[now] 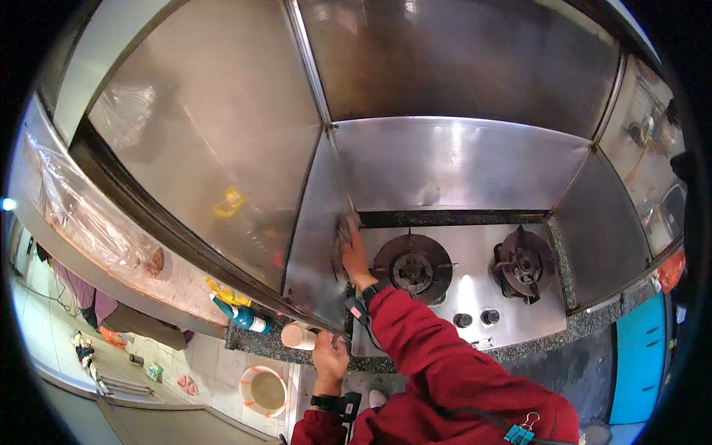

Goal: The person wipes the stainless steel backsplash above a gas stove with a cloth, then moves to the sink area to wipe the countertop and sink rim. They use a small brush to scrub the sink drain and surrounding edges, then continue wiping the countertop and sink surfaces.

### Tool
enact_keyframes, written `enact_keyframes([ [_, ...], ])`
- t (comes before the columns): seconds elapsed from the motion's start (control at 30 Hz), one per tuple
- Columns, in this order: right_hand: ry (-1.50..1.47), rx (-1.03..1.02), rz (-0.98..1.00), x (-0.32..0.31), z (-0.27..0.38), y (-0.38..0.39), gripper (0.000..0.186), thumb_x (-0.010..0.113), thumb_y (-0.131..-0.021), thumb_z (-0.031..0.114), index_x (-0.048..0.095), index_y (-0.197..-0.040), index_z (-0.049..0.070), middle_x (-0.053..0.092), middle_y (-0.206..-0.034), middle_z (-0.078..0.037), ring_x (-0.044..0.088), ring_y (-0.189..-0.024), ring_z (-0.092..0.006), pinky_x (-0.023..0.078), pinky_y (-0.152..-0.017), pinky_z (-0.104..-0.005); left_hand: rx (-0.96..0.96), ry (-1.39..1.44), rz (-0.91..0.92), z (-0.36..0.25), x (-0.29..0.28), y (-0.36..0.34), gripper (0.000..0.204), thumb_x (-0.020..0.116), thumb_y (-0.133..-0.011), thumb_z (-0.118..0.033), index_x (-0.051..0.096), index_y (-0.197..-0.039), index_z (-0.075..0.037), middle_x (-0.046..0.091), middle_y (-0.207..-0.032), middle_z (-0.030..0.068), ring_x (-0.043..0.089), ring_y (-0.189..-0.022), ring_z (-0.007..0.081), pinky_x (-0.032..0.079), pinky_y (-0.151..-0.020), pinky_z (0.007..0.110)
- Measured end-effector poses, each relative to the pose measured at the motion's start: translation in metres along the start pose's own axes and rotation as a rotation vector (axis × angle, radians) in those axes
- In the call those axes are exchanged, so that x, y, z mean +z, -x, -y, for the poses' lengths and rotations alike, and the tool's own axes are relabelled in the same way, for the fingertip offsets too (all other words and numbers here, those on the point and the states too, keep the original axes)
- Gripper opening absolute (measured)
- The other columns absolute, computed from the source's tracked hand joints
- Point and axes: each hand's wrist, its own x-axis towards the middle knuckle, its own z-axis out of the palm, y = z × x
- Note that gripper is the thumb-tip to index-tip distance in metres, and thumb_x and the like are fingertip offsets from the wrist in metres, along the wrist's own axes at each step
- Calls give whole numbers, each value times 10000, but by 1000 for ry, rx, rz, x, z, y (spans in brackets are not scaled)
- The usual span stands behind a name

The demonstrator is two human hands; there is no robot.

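Observation:
Against the lower left steel splash panel (311,215), beside the back-left corner of the hob (475,245), my right hand (354,256) presses with its fingers on something greyish and blurred that I cannot make out. Lower down at the counter's left end, my left hand (331,360) is closed on a pale cup (297,336). Just left of the cup lie a teal bottle (243,315) and a yellow item (226,291). Two black burners, a left one (411,269) and a right one (525,259), sit on the hob.
Steel walls surround the hob, with a granite edge (530,341) in front. A ledge with plastic sheeting (89,208) runs along the left. Below left, a bucket (263,391) stands on tiles. A blue cabinet (636,356) and red bag (670,273) are at right.

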Motion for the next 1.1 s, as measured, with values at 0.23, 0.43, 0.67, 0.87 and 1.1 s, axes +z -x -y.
enact_keyframes([
  [0.23, -211, 232, 36, -6, -2, -10, 478, 490, -852, -6, 504, -1330, -3, 663, -1153, -130, 618, -1044, -279, 457, -889, -332, -3, 31, -19, -5, 0, -3, 195, 630, -779, -79, 522, -926, -8, 605, -856, 196, 607, -799, 394, 486, -692, 462],
  [0.43, -15, -498, -49, 14, 64, -96, 424, 527, -891, 45, 490, -1309, -16, 584, -1221, -217, 581, -1077, -325, 447, -923, -354, 10, -83, -75, -19, -4, -1, 194, 648, -773, -101, 532, -904, -17, 597, -818, 184, 601, -750, 391, 481, -650, 465],
  [0.67, 224, 216, 283, 3, -93, -88, 312, 536, -854, -12, 590, -1161, -35, 657, -988, -213, 633, -894, -300, 479, -790, -363, 15, -157, -145, -15, 5, -2, 203, 649, -805, -160, 544, -908, -20, 589, -816, 186, 588, -741, 401, 463, -641, 503],
  [0.87, -12, -275, 34, -10, 26, -109, 348, 520, -850, 0, 577, -1193, -4, 650, -1050, -198, 618, -963, -320, 466, -846, -373, 7, -146, -140, -16, 4, 0, 200, 647, -804, -139, 552, -931, -16, 585, -824, 186, 579, -740, 414, 463, -641, 504],
  [1.1, 32, -255, -91, 9, 35, -134, 393, 455, -897, 30, 538, -1281, 41, 611, -1163, -175, 578, -1016, -269, 451, -864, -340, -3, -98, -139, -17, 5, -1, 204, 653, -800, -160, 549, -925, -36, 585, -829, 185, 581, -728, 422, 467, -624, 514],
])
